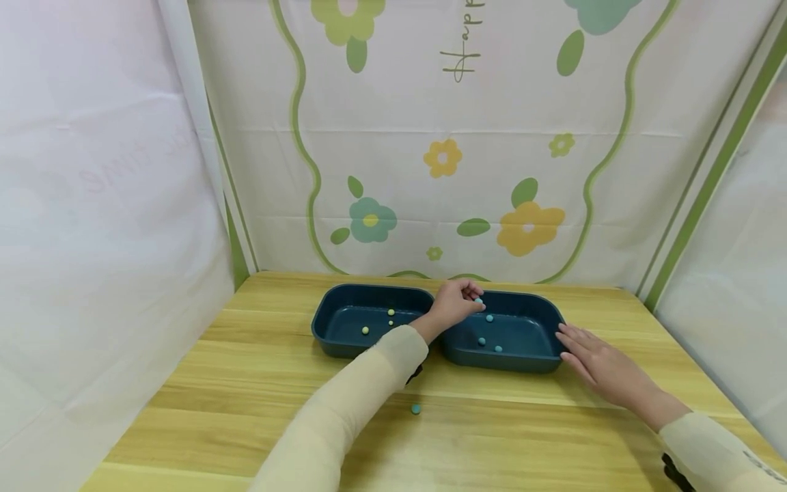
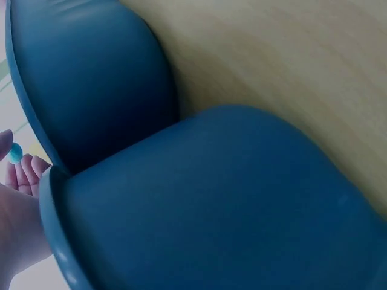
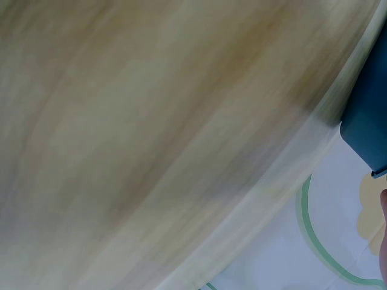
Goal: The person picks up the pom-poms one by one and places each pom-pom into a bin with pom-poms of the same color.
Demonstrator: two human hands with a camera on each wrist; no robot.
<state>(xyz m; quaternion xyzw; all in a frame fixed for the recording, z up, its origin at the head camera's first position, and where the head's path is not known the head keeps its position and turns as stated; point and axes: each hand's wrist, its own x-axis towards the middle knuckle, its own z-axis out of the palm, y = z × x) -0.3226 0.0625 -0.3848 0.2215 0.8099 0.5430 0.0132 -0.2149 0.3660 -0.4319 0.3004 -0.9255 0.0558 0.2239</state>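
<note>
My left hand [image 1: 453, 304] is above the near-left part of the right-hand dark blue tray [image 1: 501, 361], pinching a small blue ball [image 1: 478, 301] between thumb and fingers. The same blue ball [image 2: 15, 153] shows at the left edge of the left wrist view. Three blue balls, one of them [image 1: 489, 318], lie on that tray's floor. With fingers straight, my right hand [image 1: 605, 362] touches the tray's right end. Yellow balls, one of them [image 1: 365, 330], lie in the left-hand dark blue tray [image 1: 344, 350], partly covered by my left arm.
On the wooden table [image 1: 246, 383], another blue ball [image 1: 416, 409] lies in front of the trays. The two trays stand side by side near the back edge. A flowered cloth [image 1: 381, 102] hangs behind, and pale cloth sides flank the table.
</note>
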